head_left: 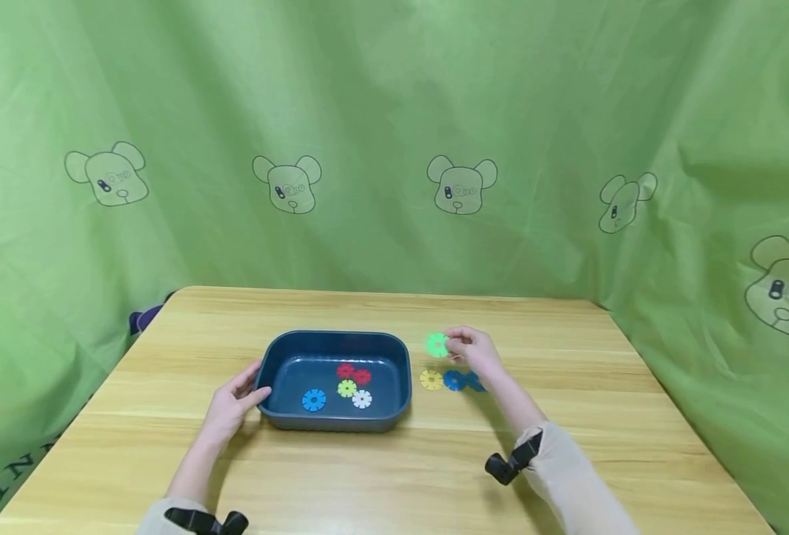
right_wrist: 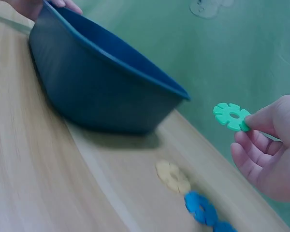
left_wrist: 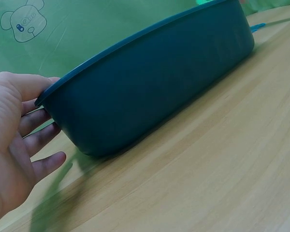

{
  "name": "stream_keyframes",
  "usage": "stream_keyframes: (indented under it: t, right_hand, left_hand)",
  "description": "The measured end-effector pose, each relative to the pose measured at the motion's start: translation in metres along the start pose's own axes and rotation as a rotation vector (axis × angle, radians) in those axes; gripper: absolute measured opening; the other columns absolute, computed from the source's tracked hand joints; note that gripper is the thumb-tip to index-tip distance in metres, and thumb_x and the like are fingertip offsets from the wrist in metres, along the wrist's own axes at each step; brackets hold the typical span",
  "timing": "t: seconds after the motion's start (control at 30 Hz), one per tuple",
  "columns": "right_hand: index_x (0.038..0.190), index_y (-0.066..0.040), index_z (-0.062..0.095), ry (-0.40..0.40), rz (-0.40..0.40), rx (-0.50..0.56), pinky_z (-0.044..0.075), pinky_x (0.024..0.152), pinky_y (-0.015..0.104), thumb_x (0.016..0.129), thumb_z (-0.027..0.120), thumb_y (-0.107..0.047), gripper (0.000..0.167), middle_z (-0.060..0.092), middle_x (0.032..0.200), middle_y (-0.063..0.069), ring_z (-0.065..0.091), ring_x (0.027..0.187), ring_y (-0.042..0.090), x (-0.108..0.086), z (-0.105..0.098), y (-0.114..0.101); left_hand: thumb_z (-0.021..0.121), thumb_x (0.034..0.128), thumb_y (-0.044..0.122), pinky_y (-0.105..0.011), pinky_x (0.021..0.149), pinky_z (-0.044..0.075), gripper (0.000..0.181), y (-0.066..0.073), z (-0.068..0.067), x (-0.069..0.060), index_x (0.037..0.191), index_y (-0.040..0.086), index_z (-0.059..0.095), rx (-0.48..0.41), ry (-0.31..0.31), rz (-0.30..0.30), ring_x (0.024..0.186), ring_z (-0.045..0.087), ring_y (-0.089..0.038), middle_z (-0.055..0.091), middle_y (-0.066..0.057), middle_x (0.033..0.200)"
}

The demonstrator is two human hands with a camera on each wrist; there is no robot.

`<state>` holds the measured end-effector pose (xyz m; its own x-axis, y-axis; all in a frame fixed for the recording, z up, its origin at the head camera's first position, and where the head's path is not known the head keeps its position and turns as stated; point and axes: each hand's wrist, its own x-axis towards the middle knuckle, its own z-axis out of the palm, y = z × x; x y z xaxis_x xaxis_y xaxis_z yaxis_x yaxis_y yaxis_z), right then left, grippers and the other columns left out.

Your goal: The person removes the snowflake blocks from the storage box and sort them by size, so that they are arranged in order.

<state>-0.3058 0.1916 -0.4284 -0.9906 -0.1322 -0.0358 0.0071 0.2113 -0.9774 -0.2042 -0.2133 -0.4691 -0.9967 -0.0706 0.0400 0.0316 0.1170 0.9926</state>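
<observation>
A green curtain (head_left: 368, 89) fills the upper frame, a wooden table (head_left: 394, 483) the lower. Left of centre stands a dark blue tub (head_left: 334, 423). Well apart, the left hand (head_left: 229, 409) grips its left rim; the right hand (head_left: 476, 353), right of centre, pinches a green disc (head_left: 436, 345) above the table. Five notched discs (head_left: 313, 400) lie inside the tub; a yellow disc (head_left: 431, 380) and blue discs (head_left: 454, 381) lie to its right.

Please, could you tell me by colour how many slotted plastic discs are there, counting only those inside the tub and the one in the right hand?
Red discs: 2, in the tub
Blue disc: 1, in the tub
Yellow-green disc: 1, in the tub
White disc: 1, in the tub
Green disc: 1, in the right hand
Total: 6
</observation>
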Motion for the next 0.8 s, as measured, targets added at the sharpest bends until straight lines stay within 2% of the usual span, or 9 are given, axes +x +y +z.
stream_keyframes:
  t: [0.13,0.37,0.8]
  right_hand:
    - [0.118,0.012,0.051,0.033,0.028,-0.002,0.052,0.068,0.025,0.089,0.057,-0.003,0.034,0.059,0.085,0.004,0.056,0.072,0.013,-0.003,-0.018,0.012]
    - [0.118,0.013,0.050,0.079,0.059,-0.015,0.052,0.070,0.026,0.088,0.059,-0.005,0.036,0.060,0.086,0.002,0.058,0.073,0.013,-0.011,-0.046,0.029]
    - [0.121,0.011,0.050,0.136,0.133,-0.149,0.051,0.071,0.027,0.089,0.058,-0.010,0.039,0.062,0.094,0.007,0.056,0.080,0.014,-0.026,-0.085,0.051]
  left_hand:
    - [0.061,0.0871,0.001,-0.009,0.083,0.040,0.056,0.001,0.000,0.000,0.138,-0.004,0.037,0.002,-0.004,-0.003,0.125,0.039,-0.034,0.039,-0.023,0.139]
    - [0.060,0.0872,0.001,-0.008,0.083,0.040,0.057,0.002,0.000,-0.001,0.138,-0.006,0.037,-0.001,0.000,0.000,0.126,0.038,-0.034,0.038,-0.023,0.140]
    - [0.060,0.0871,0.001,-0.008,0.084,0.039,0.057,-0.001,0.000,0.000,0.138,-0.006,0.037,0.002,0.002,0.013,0.125,0.040,-0.034,0.040,-0.024,0.138]
